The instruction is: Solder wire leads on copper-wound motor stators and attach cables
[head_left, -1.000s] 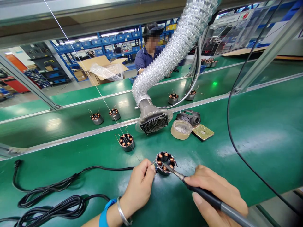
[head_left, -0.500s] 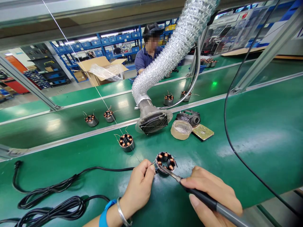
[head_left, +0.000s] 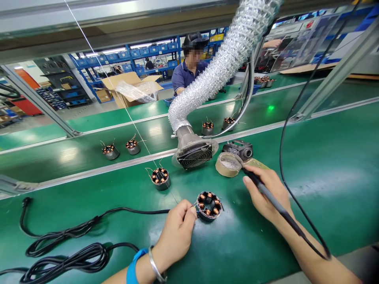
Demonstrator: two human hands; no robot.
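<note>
My left hand (head_left: 178,232) is closed in a pinch at the left edge of a motor stator (head_left: 209,215), a dark ring with copper coils lying on the bench. A black power cable (head_left: 139,211) runs into its fingers, and thin wire shows between the fingertips and the stator. In my right hand (head_left: 271,189) is a soldering iron (head_left: 276,205), gripped like a pen. Its tip reaches the rim of a tan ring-shaped holder (head_left: 227,170) with silvery material inside; exact contact is hard to see. A second stator (head_left: 160,183) stands upright behind my left hand.
A fan-fronted fume extractor (head_left: 195,156) hangs from a silver duct (head_left: 207,75). Behind the holder sits a dark iron stand (head_left: 238,149). Coiled cable (head_left: 66,262) lies at left. Several stators, such as one stator (head_left: 110,152), stand on the far strip. A person (head_left: 189,71) works opposite.
My right hand has lifted the soldering iron off the stator and carried it up and right to the tan holder. My left hand keeps its pinch beside the stator.
</note>
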